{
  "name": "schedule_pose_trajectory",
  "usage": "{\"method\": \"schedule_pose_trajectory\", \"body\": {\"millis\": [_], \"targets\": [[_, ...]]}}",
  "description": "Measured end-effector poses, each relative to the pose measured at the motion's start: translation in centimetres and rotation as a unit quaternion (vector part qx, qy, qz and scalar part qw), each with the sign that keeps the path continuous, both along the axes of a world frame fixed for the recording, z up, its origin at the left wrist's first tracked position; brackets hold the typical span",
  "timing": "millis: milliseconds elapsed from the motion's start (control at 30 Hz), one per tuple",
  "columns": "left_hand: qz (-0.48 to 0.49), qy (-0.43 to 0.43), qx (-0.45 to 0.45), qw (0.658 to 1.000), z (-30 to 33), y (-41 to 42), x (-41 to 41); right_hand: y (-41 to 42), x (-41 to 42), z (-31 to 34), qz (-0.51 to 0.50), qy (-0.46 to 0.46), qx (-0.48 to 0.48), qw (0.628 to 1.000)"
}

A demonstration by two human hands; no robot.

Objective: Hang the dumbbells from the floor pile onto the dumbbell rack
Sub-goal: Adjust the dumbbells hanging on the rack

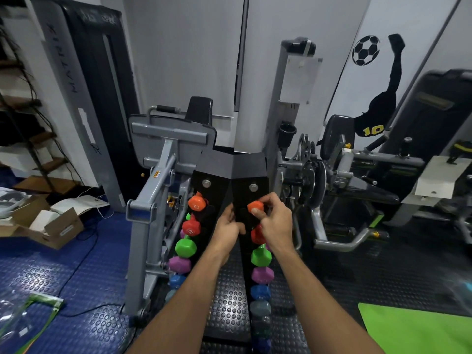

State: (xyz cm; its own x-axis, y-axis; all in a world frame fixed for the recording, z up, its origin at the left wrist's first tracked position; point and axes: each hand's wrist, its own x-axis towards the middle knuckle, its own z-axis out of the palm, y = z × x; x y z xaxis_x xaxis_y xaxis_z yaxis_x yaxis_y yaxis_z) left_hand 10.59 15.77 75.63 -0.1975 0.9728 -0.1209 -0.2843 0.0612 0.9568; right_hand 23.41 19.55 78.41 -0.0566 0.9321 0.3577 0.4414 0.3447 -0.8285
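- Seating the orange dumbbell (255,206) into the top slot on the right side of the dumbbell rack (231,172), right hand (274,221) curled round it, thumb on the near head, fingertips over the top
- Left hand (227,229) pressed up against the rack's centre edge just beside it, fingers hidden behind the black panel, so can't tell if gripping or just steadying
- Best bet, probably: keep the handle level, slide it fully into the cradle, feel both heads drop either side before letting go
- Worth keeping that left hand bracing the frame, looks like a tall narrow tower, might wobble
- Watch the knuckles against the red dumbbell (257,235) sitting right underneath
- Looks-wise: small hex-headed thing, bright orange coating, matte, matching the other orange one (197,203) on the left column
- Sits at the very top of the right column, just under the silver bolt (253,187), above red, green, purple, blue going down
- Floor pile not in view, so no telling how many are left
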Motion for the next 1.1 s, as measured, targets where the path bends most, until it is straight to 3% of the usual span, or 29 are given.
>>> {"method": "schedule_pose_trajectory", "body": {"millis": [500, 1100], "targets": [[-0.025, -0.002, 0.003, 1.0, -0.1, 0.2, -0.6, -0.1, 1.0, -1.1, 0.068, 0.006, 0.008, 0.998], [-0.028, 0.028, -0.003, 0.999, -0.2, -0.1, -0.4, 0.4, 0.8, -0.7, 0.071, -0.084, -0.007, 0.994]]}}
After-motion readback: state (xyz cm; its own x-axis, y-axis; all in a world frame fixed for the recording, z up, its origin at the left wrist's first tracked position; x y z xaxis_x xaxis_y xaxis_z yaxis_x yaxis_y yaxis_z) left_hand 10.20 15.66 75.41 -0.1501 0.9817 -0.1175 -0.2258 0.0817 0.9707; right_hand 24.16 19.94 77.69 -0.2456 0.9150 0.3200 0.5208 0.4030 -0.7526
